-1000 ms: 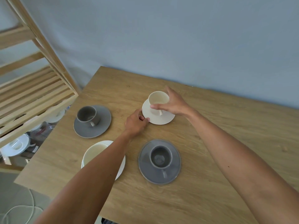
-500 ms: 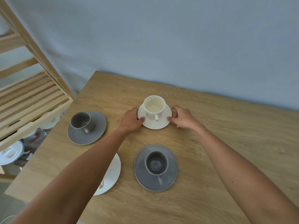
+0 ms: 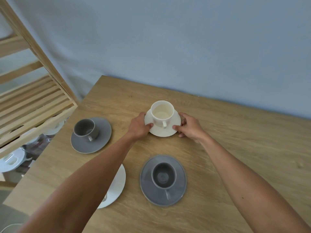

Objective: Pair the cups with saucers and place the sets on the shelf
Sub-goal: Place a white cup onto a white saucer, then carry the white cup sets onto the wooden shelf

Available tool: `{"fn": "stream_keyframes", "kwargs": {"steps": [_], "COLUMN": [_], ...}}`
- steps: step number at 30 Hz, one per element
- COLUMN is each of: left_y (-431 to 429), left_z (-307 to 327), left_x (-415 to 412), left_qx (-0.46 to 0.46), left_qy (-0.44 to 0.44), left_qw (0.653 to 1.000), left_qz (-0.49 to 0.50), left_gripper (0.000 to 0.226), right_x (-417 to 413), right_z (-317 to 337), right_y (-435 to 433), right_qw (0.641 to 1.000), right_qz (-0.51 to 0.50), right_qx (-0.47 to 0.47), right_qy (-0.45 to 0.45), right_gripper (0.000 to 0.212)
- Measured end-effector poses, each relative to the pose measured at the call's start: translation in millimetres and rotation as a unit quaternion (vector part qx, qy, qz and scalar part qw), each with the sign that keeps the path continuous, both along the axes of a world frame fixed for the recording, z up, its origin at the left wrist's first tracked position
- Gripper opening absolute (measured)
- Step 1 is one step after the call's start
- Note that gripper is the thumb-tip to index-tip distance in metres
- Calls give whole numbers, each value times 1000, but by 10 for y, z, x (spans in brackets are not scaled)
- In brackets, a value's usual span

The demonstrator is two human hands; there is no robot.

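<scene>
Oak-grain table (image 3: 235, 148) against a pale blue wall (image 3: 185, 39); slatted wooden shelf (image 3: 33, 101) off its left edge. Left hand (image 3: 138, 126) and right hand (image 3: 189, 126) pinch opposite rims of the cream saucer (image 3: 175, 126), thumbs on top, fingers curled under. Cream cup (image 3: 161, 112) sits upright between the thumbs. Two glossy grey sets (image 3: 90, 134) (image 3: 163, 179) lie left of and nearer than the hands. White saucer (image 3: 117, 184) is partly hidden under the left forearm. Bare tabletop right of the right hand.
</scene>
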State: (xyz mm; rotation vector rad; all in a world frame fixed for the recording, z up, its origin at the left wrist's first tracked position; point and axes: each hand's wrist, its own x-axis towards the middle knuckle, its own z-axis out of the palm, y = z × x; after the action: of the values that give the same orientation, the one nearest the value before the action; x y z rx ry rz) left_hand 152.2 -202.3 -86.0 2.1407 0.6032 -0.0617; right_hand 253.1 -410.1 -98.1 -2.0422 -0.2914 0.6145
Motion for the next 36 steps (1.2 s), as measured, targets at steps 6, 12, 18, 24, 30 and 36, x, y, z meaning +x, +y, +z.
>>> {"fn": "stream_keyframes", "kwargs": {"steps": [6, 12, 18, 24, 30, 36], "left_y": [108, 341, 806, 1477, 2232, 2894], "left_z": [85, 244, 550, 905, 1061, 1022], "left_x": [-1, -60, -188, -480, -967, -1518], "left_qx": [-79, -107, -108, -104, -100, -91], "left_qy": [-31, -64, -82, -92, -114, -109], "left_qw": [996, 992, 991, 989, 984, 981], "left_qz": [14, 15, 17, 43, 90, 135], "left_gripper": [52, 49, 44, 39, 37, 37], "right_x": [17, -7, -136, -319, -570, -882], "right_z": [58, 304, 690, 1020, 1162, 1096], "right_y": [75, 260, 680, 1415, 2313, 3133], "right_qw": [999, 997, 996, 995, 991, 983], "right_qz": [5, -4, 13, 53, 110, 176], "right_qx": [32, 69, 87, 87, 67, 39], "right_qy": [20, 19, 11, -2, -29, -42], "right_gripper": [80, 82, 80, 75, 73, 73]}}
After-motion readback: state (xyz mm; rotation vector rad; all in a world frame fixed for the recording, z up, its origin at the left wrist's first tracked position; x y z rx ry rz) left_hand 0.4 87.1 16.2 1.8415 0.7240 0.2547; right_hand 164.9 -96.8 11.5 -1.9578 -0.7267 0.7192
